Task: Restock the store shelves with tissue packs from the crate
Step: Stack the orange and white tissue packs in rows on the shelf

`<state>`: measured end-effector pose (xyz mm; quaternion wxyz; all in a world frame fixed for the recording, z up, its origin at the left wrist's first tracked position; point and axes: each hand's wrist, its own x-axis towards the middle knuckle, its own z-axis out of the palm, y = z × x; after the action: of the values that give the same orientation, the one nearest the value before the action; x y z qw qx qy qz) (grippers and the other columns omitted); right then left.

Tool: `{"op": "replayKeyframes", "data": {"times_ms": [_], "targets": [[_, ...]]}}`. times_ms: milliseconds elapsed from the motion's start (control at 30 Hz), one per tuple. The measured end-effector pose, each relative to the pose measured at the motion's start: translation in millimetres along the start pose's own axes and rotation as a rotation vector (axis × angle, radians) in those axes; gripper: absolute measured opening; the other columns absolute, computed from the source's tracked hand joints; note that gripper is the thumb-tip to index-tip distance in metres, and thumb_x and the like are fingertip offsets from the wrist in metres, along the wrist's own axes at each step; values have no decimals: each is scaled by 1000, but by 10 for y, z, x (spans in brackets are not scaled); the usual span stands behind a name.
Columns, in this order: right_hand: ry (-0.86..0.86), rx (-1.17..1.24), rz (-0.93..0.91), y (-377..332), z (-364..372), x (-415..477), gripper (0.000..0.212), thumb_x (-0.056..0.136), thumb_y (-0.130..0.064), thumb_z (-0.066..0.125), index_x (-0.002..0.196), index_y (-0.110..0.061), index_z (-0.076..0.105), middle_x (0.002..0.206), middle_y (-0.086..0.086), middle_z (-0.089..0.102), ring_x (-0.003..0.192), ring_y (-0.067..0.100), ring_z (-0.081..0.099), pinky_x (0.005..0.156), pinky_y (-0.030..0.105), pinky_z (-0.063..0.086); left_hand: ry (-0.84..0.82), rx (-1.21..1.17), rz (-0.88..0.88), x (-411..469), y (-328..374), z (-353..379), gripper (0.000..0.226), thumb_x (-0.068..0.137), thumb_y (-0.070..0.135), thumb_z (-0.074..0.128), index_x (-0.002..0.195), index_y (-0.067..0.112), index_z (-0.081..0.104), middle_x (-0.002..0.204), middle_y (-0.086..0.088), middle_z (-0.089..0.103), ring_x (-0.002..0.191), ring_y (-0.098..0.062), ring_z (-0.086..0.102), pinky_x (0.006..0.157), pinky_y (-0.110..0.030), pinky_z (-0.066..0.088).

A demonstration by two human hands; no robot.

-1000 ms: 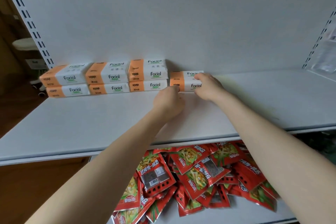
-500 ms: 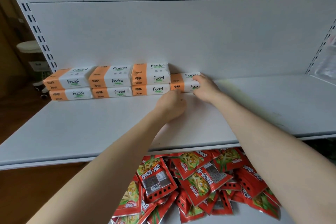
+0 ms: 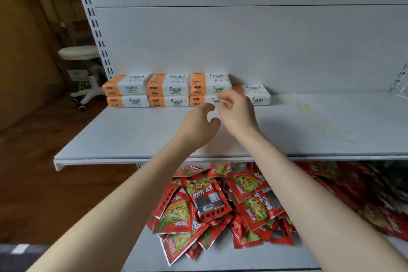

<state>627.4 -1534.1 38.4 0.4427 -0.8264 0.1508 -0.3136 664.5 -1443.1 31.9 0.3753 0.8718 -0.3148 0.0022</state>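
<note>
Now the single tissue pack (image 3: 257, 93) lies flat at the back of the white shelf (image 3: 132, 134), against the back panel (image 3: 242, 46) and just beside the right end of the stacked packs (image 3: 169, 90), 6 of them in 3 piles of 2, all orange and white with "Facial" on the front. The right hand (image 3: 236, 112) hides the seam between the single pack and the nearest pile. That hand hangs in front of the packs with its fingers loosely curled and slightly apart, holding nothing. The left hand (image 3: 198, 126) hovers just beside it over the shelf, lower and nearer the camera, its fingers likewise loosely bent and gripping nothing. A yellowish smear (image 3: 298, 102) marks the shelf to the right of the packs. Below, red snack packets (image 3: 207, 201) lie heaped on the lower shelf (image 3: 141, 256). To the left, past the slotted upright (image 3: 97, 35), a white stool (image 3: 81, 55) stands on the brown floor.
</note>
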Motion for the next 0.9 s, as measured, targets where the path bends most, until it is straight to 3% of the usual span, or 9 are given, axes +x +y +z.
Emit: {"op": "replayKeyframes", "data": {"times_ms": [133,200,300,400,600,733,800,900], "targets": [[-113,134,-108,-341,381,-568,24,90,-4,50,109,-9,64,111,3,66,108,13,59,91,22,45,107,-61,3,-582,-338,-393,34,88,12,51,122,10,57,120,-5,63,112,-20,58,97,-36,46],[-199,176,-150,-486,648,-847,23,89,-4,51,107,-10,65,104,0,65,104,13,60,89,24,49,167,-59,-28,-930,-544,-620,31,88,12,52,118,12,58,112,-3,66,103,-17,61,89,-31,51],[-337,198,-210,-695,1132,-1257,22,88,-4,52,104,-10,66,96,-4,62,98,12,60,83,13,45,267,-9,-112,-1483,-923,-958,27,87,12,50,112,13,62,104,0,68,94,-12,62,75,-19,47],[-504,205,-263,-871,1645,-1706,21,87,-5,53,102,-11,67,98,-1,66,98,15,62,88,21,48,313,8,-262,-2061,-1360,-1233,22,87,11,51,105,11,64,94,-1,68,86,-16,62,75,-28,50],[-938,117,-262,-1033,2601,-2505,23,90,-10,51,110,-12,63,109,3,65,97,13,59,85,23,48,329,-45,-556,-3094,-2304,-1480,18,90,16,53,104,17,65,83,13,63,81,0,61,72,-15,49],[-1189,-119,-163,-933,3132,-2851,28,93,-15,47,120,-11,55,117,7,59,99,19,57,67,23,42,302,-94,-789,-3565,-2939,-1363,22,91,22,55,108,13,64,99,1,67,90,-9,60,75,-21,46],[-1238,-218,-123,-868,3353,-2958,33,94,-14,44,126,-9,50,124,10,55,106,23,55,67,24,40,343,-151,-919,-3718,-3222,-1295,27,91,27,55,112,12,61,108,-5,66,92,-11,58,74,-24,45],[-1257,-308,-65,-828,3674,-3016,36,96,-10,40,131,-6,45,132,13,50,108,26,53,54,20,34,448,-247,-1086,-3814,-3518,-1266,37,91,27,53,124,9,53,119,-8,59,102,-19,56,82,-32,48]]}}
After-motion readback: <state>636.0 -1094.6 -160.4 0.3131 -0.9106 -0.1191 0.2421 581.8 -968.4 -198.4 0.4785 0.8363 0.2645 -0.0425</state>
